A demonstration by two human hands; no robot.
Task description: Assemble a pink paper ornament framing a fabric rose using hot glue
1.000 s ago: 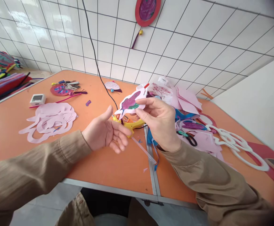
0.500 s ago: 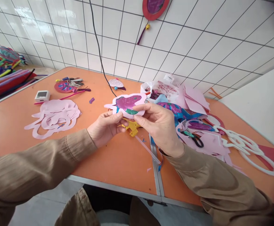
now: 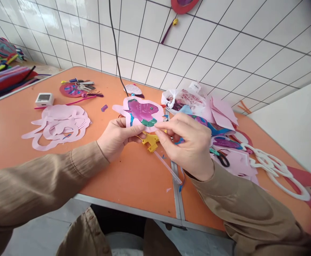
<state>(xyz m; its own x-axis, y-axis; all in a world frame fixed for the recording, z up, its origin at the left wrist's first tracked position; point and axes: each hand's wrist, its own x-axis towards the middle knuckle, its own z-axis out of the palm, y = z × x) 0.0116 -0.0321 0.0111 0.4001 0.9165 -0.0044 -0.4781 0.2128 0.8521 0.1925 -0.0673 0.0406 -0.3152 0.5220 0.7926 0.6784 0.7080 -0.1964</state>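
A pink foam or felt cutout (image 3: 159,113) with purple-and-green floral fabric (image 3: 141,111) showing in its middle is held up above the table. My left hand (image 3: 118,137) grips its lower left edge, thumb in front and fingers behind. At the lower right edge, the thumb and index finger of my right hand (image 3: 189,142) are pinched together on the rim. Just below the cutout lies a yellow hot glue gun (image 3: 152,141), partly covered by my hands. A clear glue stick (image 3: 167,166) sticks out of it towards the table's front.
A stack of pink cutouts (image 3: 58,124) and a white box-shaped timer (image 3: 44,99) lie on the left. Keys (image 3: 85,86) rest farther back. To the right are a plastic bag (image 3: 190,101), floral fabric, black-handled scissors (image 3: 223,159), pink scraps and white ring shapes (image 3: 291,188).
The cutout has tipped up to face me more, showing more of its fabric. My right hand has shifted slightly right and down along its edge. The camera view has shifted a little.
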